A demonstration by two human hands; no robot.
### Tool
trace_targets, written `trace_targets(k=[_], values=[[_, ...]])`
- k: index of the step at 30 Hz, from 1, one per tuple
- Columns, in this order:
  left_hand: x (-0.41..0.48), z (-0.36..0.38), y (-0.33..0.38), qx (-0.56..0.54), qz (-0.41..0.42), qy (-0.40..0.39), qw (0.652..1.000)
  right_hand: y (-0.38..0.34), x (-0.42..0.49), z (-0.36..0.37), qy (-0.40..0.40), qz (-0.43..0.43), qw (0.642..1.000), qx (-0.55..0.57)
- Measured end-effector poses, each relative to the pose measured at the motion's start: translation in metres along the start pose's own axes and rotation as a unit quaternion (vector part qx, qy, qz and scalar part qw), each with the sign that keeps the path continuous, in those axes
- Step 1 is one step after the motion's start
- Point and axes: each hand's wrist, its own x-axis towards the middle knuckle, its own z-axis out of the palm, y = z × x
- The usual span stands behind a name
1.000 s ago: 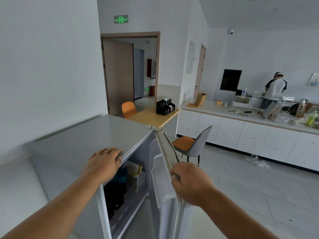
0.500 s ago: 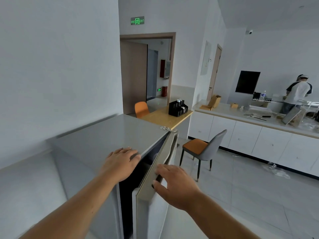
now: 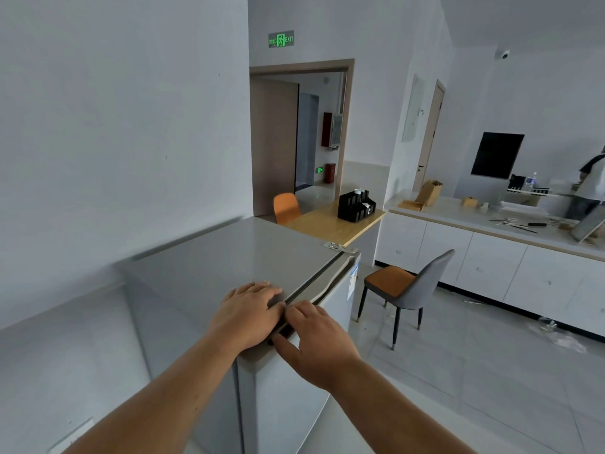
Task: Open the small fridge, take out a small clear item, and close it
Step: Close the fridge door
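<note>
The small silver fridge (image 3: 229,257) stands low in front of me against the white wall. Its door (image 3: 288,398) sits against the body, with only a dark seal line showing along the top. My left hand (image 3: 252,312) lies flat on the fridge top at the front edge and holds nothing. My right hand (image 3: 317,339) rests on the door's top edge beside it, fingers spread over the rim and the thumb at the door's corner. The fridge's inside is hidden. No small clear item is in view in either hand.
A grey chair with an orange seat (image 3: 406,283) stands just right of the fridge on the tiled floor. Behind the fridge are a wooden table (image 3: 327,221) with a black organizer (image 3: 357,204) and an orange chair (image 3: 285,206). A person (image 3: 589,188) stands at the long white counter (image 3: 491,224).
The fridge door swung from wide open to against the body, pushed by my right hand. My left hand stayed on the fridge top. The view turned left.
</note>
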Motion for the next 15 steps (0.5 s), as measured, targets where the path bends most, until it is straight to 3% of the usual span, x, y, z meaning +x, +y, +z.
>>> trace_targets(k=[15], values=[[0.0012, 0.0034, -0.0010, 0.007, 0.008, 0.015, 1.000, 0.0005, -0.0027, 0.0025, 0.019, -0.002, 1.000, 0.011]])
